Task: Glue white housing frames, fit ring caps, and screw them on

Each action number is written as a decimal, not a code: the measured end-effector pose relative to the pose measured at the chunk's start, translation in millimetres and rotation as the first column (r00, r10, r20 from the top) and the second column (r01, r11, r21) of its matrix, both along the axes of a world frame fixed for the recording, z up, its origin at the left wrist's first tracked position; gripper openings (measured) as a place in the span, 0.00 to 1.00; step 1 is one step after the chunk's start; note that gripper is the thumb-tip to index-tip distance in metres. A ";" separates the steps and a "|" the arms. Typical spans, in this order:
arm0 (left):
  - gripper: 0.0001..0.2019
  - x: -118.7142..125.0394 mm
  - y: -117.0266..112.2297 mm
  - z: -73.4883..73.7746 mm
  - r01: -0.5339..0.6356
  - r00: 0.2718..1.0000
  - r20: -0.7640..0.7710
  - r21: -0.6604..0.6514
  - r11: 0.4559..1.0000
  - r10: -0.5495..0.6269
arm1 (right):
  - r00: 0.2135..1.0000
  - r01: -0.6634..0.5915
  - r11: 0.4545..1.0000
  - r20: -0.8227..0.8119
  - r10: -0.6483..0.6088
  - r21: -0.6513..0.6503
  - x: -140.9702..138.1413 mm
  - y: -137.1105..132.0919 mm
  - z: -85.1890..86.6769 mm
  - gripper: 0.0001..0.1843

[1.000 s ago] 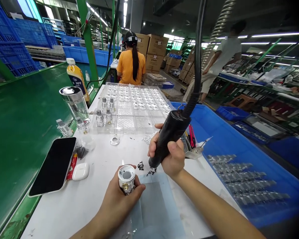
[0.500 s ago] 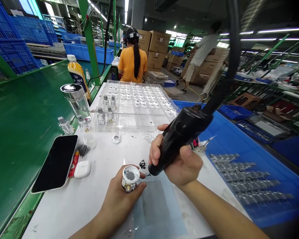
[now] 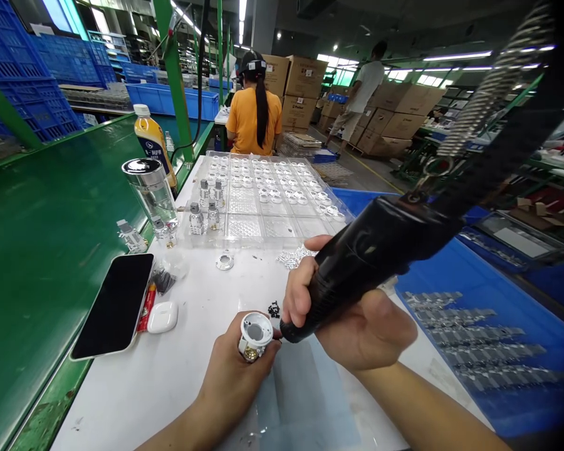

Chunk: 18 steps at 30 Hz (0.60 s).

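The left hand [image 3: 232,373] holds a white part [image 3: 258,338] above the table [image 3: 178,388]. The part sits inside the curl of the fingers, with its round, hollow end up. The thumb is on the near right side, and a finger goes around the far side. The fingers grip it.

The right hand [image 3: 357,335] grips a fat black tool [image 3: 366,250]. Its fingers wrap around the tool, which leans, and its low end is just beside the left fingertips, right of the part. I cannot tell if they touch.

Little black screws [image 3: 274,309] lie just past the part. Silver bits [image 3: 294,257] lie farther back, near the clear tray [image 3: 244,242]. A ring [image 3: 224,262] lies alone on the table.
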<state>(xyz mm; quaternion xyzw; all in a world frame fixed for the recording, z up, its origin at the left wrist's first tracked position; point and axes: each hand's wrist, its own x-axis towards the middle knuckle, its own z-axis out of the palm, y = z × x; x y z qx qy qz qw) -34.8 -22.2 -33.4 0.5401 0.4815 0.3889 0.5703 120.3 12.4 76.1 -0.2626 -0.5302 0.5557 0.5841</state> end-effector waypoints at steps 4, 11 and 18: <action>0.08 0.8 -0.4 0.2 -0.023 0.999 0.041 -0.017 1.000 0.024 | 1.000 0.028 0.999 0.011 -0.029 0.030 3.1 0.8 4.0 0.28; 0.09 0.2 1.0 1.8 -0.020 0.998 0.051 -0.031 0.999 0.022 | 0.999 0.039 0.999 -0.032 -0.039 0.027 -1.6 0.5 3.3 0.27; 0.10 -1.1 -0.4 1.8 0.007 0.998 0.067 0.006 1.000 -0.008 | 0.997 0.027 0.999 -0.075 -0.025 0.021 0.3 0.8 3.6 0.26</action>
